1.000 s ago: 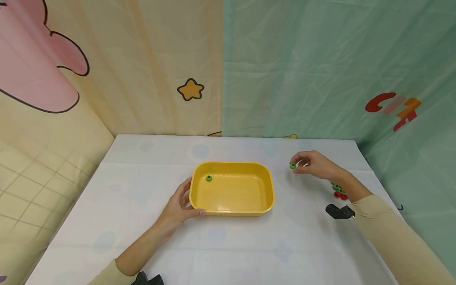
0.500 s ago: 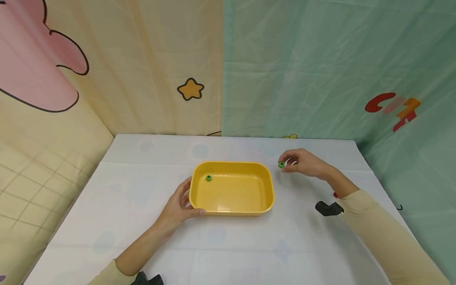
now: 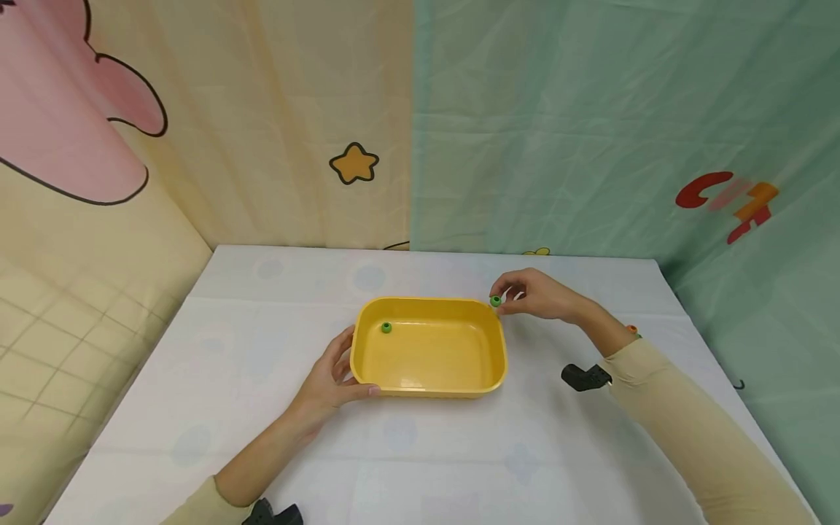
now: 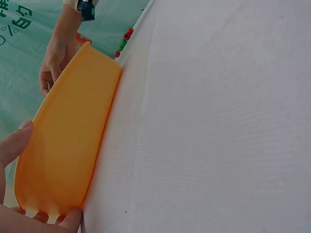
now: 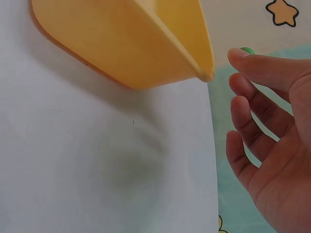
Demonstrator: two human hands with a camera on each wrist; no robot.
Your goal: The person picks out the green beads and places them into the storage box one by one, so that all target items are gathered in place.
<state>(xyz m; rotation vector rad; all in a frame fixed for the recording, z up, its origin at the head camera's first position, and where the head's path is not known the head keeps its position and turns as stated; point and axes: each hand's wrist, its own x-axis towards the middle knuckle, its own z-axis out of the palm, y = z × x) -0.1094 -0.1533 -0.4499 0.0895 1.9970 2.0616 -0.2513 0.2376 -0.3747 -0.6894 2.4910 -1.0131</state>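
A yellow rectangular tray [image 3: 433,357] stands on the white-covered table with a single green bead [image 3: 386,328] in its back left part. Its left end is gripped by my left hand [image 3: 328,379], the thumb lying along the front rim. My right hand [image 3: 538,295] pinches another green bead [image 3: 495,300] at the tray's back right corner, above the table. In the right wrist view, that bead [image 5: 248,50] is mostly hidden behind the thumb, and the other fingers curl loosely without holding anything.
Red and green beads [image 4: 123,42] lie in a group to the right of the tray in the left wrist view. From the head, the right forearm covers most of them, with an orange bead [image 3: 632,329] showing. Printed curtains [image 3: 590,131] hang behind the table.
My right hand has carried the pinched green bead leftward, from open table to the tray's back right corner. The left hand and the tray have stayed in place.
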